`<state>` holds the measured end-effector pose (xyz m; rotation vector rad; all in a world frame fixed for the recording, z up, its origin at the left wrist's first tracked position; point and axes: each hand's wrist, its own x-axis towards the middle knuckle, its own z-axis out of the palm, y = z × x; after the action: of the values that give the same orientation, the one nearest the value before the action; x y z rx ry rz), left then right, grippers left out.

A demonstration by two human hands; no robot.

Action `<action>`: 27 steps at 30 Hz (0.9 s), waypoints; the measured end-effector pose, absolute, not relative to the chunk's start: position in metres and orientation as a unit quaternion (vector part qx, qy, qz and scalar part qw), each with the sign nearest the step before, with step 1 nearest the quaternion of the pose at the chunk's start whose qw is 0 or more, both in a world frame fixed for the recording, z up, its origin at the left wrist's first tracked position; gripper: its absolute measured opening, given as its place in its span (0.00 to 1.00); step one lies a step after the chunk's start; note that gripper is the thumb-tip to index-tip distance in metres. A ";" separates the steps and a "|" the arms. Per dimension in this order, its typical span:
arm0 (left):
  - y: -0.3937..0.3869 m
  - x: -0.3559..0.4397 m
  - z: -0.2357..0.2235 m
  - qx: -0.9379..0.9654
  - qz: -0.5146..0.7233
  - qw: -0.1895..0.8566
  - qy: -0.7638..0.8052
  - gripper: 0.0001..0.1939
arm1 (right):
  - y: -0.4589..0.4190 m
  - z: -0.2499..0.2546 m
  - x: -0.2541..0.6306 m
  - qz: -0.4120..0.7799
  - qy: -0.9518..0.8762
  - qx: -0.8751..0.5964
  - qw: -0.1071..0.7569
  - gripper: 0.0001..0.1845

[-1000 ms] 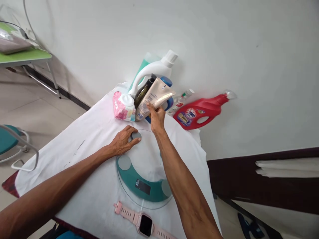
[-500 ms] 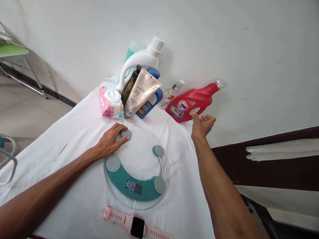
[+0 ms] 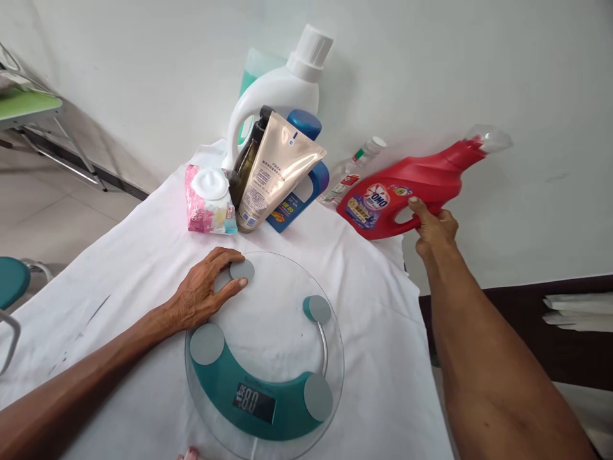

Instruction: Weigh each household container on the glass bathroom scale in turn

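Observation:
A round glass bathroom scale (image 3: 268, 294) with a teal display section lies on the white cloth; its screen is lit. My left hand (image 3: 205, 287) rests on its far left edge, thumb and fingers spread around a grey pad. To the right, my right hand (image 3: 435, 223) is closed round the handle of a red OMO detergent bottle (image 3: 407, 185). The bottle tilts to the right, its clear cap toward the wall. Some of the right fingers are hidden behind the handle. Beside it leans a clear bottle (image 3: 357, 166) with a white cap.
Left of the bottles stand a pink wipes pack (image 3: 208, 204), a beige tube (image 3: 278, 172), a dark pump bottle (image 3: 249, 156), a blue bottle (image 3: 297, 198) and a white jug (image 3: 282, 89). A wall (image 3: 431, 64) rises behind. A teal stool (image 3: 12, 281) stands at the left.
My right hand has moved from beside the red bottle onto its handle and closed round it. The view has shifted closer, leaving the pink watch almost out of sight. My left hand stays on the scale.

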<state>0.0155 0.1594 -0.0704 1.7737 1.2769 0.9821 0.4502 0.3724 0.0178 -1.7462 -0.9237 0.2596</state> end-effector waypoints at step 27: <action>0.160 0.013 -0.075 0.699 0.391 0.353 0.484 0.23 | 0.128 0.057 0.383 0.137 -0.398 -0.617 0.665 0.28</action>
<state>0.0125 0.1604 -0.0753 1.8071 1.2525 1.0109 0.3835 0.1279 0.0566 -1.3937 -0.8978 0.3084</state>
